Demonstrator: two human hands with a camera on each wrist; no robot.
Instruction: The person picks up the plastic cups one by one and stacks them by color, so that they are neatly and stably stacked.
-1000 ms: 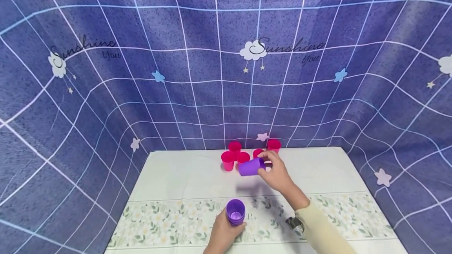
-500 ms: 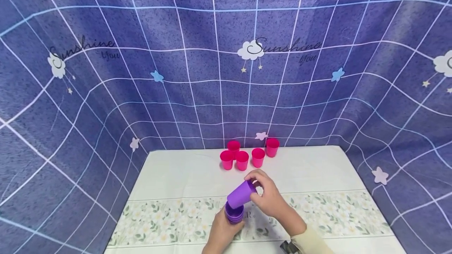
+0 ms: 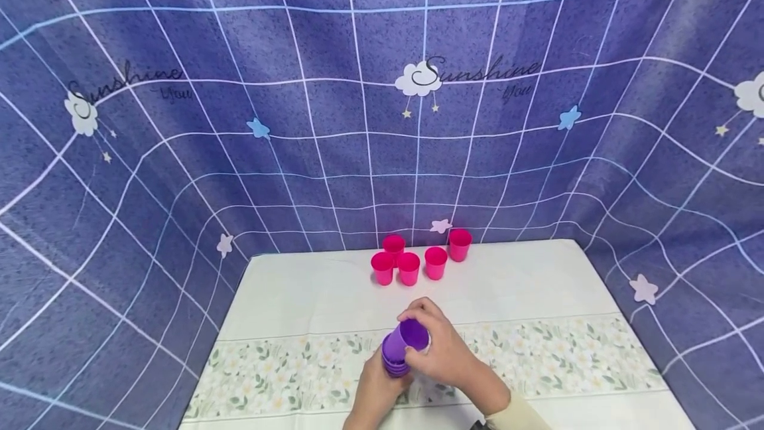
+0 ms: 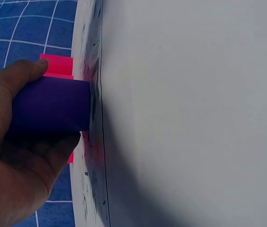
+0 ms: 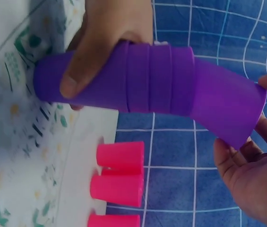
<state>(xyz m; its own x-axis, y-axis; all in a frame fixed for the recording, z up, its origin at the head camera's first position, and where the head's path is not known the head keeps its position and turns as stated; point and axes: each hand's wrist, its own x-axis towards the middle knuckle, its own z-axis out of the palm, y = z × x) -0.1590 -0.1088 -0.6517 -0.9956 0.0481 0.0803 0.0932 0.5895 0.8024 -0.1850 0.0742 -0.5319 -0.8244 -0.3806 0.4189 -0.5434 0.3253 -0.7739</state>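
Note:
My left hand [image 3: 377,387] grips a stack of nested purple cups [image 5: 147,78] low on its side, fingers and thumb wrapped round it. The stack stands upright close over the floral band of the tablecloth. Above it, my right hand [image 3: 438,347] pinches one more purple cup [image 5: 228,101] by its rim. That cup is tilted, its closed end in the mouth of the stack's top cup and its opening toward my right palm. In the left wrist view the lowest purple cup [image 4: 53,104] shows between the left thumb and fingers.
Several pink cups stand upright at the back of the table, among them a front pink cup [image 3: 408,269] and a rightmost pink cup [image 3: 459,245]. Behind them hangs a blue grid-patterned curtain [image 3: 334,171]. A white tablecloth [image 3: 298,290] covers the table.
My right hand has brought the purple cup from near the pink cups toward me and down, and its closed end has entered the stack. The left hand has stayed nearly still.

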